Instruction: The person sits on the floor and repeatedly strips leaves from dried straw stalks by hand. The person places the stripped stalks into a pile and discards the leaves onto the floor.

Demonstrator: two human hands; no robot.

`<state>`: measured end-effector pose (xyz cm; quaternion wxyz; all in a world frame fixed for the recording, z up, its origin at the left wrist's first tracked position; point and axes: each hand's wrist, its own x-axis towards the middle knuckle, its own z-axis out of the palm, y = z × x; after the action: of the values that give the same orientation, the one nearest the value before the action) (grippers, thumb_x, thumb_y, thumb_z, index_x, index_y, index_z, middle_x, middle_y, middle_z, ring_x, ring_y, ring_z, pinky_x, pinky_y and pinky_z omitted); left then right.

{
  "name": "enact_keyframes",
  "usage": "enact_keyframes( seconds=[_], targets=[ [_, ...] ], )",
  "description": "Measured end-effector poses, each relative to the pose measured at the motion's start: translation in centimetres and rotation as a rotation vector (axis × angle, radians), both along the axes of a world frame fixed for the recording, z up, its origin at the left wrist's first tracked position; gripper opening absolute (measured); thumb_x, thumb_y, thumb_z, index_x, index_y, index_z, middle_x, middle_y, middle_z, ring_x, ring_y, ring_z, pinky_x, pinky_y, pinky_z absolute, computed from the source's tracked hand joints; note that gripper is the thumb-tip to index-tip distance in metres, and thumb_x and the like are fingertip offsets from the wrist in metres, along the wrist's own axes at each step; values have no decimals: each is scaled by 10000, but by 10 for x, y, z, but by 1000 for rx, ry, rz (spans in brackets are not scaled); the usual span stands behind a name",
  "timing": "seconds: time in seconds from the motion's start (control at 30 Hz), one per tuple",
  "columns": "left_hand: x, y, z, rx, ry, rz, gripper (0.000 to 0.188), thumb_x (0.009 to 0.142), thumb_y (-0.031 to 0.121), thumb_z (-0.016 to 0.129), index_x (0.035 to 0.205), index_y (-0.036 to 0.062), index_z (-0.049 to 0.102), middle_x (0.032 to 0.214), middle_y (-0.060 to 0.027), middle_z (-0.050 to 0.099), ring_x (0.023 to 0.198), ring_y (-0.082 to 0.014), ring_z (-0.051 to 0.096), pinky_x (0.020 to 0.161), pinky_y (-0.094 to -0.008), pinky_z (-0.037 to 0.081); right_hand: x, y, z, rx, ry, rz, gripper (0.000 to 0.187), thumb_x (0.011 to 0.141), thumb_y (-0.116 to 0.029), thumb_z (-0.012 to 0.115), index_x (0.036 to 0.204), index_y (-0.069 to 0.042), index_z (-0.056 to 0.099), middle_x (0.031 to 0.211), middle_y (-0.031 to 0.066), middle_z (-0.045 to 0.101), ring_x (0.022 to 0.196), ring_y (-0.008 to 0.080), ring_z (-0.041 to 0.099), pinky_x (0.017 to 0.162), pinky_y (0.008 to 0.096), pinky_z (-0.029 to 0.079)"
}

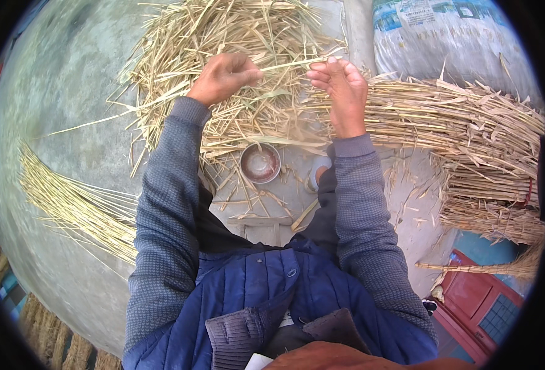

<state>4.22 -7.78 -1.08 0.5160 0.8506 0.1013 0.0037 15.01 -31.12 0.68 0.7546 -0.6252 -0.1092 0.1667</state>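
Observation:
A pale, dry straw-like stalk (pixel 294 63) is stretched between my hands, above a loose heap of dry leaves and husks (pixel 235 28). My left hand (pixel 226 75) is closed around the stalk, knuckles up. At the other end my right hand (pixel 341 89) pinches it between thumb and fingertips, the remaining fingers curled. A thin stem (pixel 90 126) runs out to the left below my left hand; whether it belongs to the same stalk is hidden by the hand and heap. Below the heap, between my knees, stands a small round metal bowl (pixel 260 163).
A thick pile of unstripped stalks (pixel 432 114) lies to the right, beside a filled white-and-blue sack (pixel 445 52). Cleaned thin stalks (pixel 78 200) lie fanned on the concrete floor (pixel 75 80) at left. A broom-like bundle (pixel 519 265) and a red panel (pixel 475 296) are at lower right.

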Motion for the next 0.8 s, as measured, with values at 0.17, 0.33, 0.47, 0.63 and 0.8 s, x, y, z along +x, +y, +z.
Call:
enact_keyframes(
  seconds=[0.17,0.33,0.47,0.63,0.8],
  targets=[
    [11,-23,-2,-230,-21,-118,267,934,263,733,1014,11,697,842,-15,721,746,-59,624,656,-220,485,-4,2,-3,-85,-24,59,182,1014,-151,546,998,28,572,919,165,714,800,193,728,693,263,586],
    [25,-36,0,-362,-10,-35,248,942,213,718,1022,-21,698,890,-66,739,816,-104,676,769,-255,552,-13,6,-7,-90,-105,121,179,1019,-130,536,1052,41,575,953,153,714,843,198,730,727,265,584],
    [21,-28,2,-516,52,-2,201,929,181,728,989,-10,708,900,-83,745,840,-146,689,829,-287,548,-18,10,-9,-123,-231,128,174,1011,-126,544,1040,39,593,909,146,726,805,164,726,695,268,582],
    [17,-20,0,-676,31,82,186,918,186,743,977,13,708,874,-67,737,840,-140,683,833,-272,533,-24,12,-8,-171,-345,135,161,1011,-120,550,1049,27,606,885,132,733,810,146,724,712,269,582],
    [11,18,-2,-606,-117,397,219,886,233,770,954,34,708,858,-41,735,796,-118,670,840,-269,517,-29,6,-5,-135,-380,160,157,1019,-126,544,1042,22,592,898,144,729,818,158,724,724,273,581]
  ],
)
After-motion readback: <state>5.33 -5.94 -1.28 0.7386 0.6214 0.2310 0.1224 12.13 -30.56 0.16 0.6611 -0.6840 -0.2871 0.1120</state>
